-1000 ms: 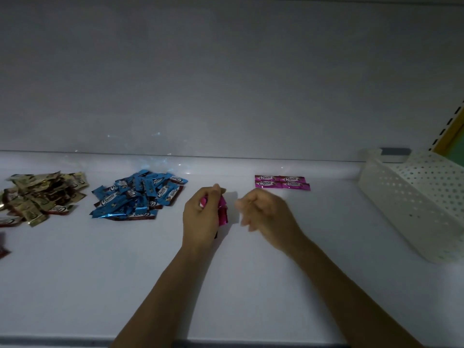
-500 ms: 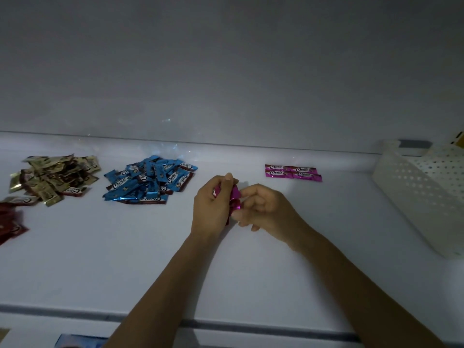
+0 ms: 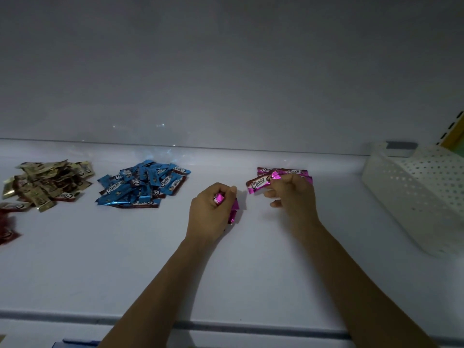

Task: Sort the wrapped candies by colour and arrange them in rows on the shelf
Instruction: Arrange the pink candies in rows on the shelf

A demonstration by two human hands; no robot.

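Since half a second ago the right hand [image 3: 293, 197] has parted from the left hand [image 3: 211, 217]; it pinches one pink candy [image 3: 259, 184] just before the pink row [image 3: 288, 171] at the back of the shelf [image 3: 125, 259], while the left hand grips a pink bundle [image 3: 233, 212]

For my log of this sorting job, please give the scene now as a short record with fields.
left hand: grips a bunch of pink candies
right hand: pinches one pink candy near the pink row
blue pile: left of both hands
gold pile: left of the blue pile
red candies: far left edge
white basket: right side of shelf
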